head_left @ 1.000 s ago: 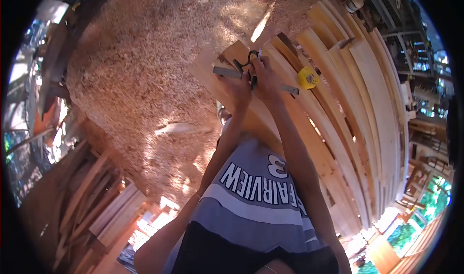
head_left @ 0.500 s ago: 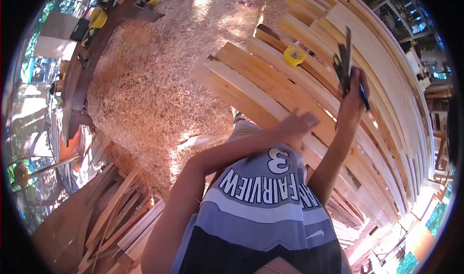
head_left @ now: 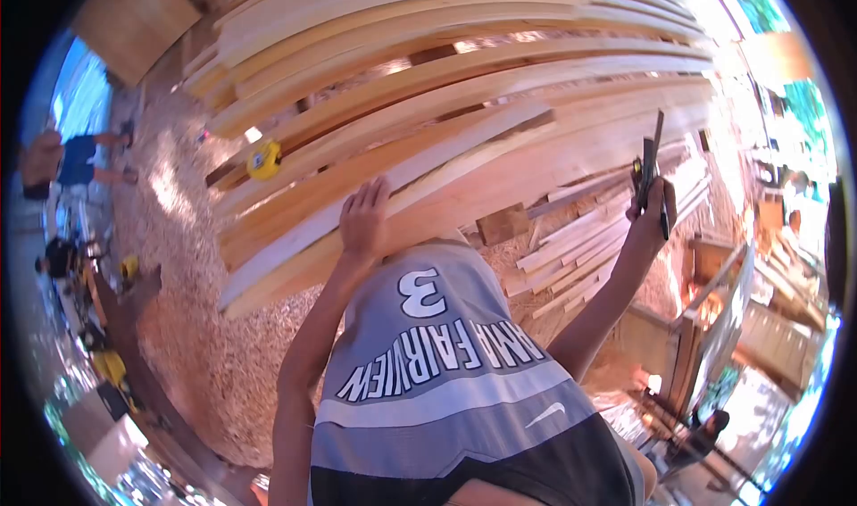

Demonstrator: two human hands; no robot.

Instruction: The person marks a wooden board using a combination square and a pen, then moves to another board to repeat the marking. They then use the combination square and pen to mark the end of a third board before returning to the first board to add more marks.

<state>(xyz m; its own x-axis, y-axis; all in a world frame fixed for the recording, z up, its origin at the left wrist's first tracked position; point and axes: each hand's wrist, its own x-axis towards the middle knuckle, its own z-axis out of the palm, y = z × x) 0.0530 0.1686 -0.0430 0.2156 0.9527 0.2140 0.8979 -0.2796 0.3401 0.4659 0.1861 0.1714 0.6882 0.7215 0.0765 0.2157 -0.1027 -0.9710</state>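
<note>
My left hand (head_left: 364, 219) lies on a pale wooden board (head_left: 464, 149), its fingers stretched across the top near the board's middle. The board is on a row of long planks, just beyond my shirt. Out to the right, my right hand (head_left: 656, 204) is closed around a dark tool (head_left: 653, 153) with a narrow straight blade pointing up. A dark, pen-like stick (head_left: 665, 225) sticks out below the same hand. The tool's exact kind is hard to make out. A yellow tape measure (head_left: 264, 161) rests on the planks to the left of my left hand.
Long planks (head_left: 428, 20) are stacked across the far side. Shorter wood strips (head_left: 589, 247) lie at the right, beside a wooden block (head_left: 503, 225). Wood shavings (head_left: 187, 327) cover the ground on the left. Another person (head_left: 80, 160) is at far left, one more (head_left: 701, 439) at lower right.
The view has swung to the right along the planks. My left hand has come down from the air above the planks onto the pale board. My right hand still holds the dark tool.
</note>
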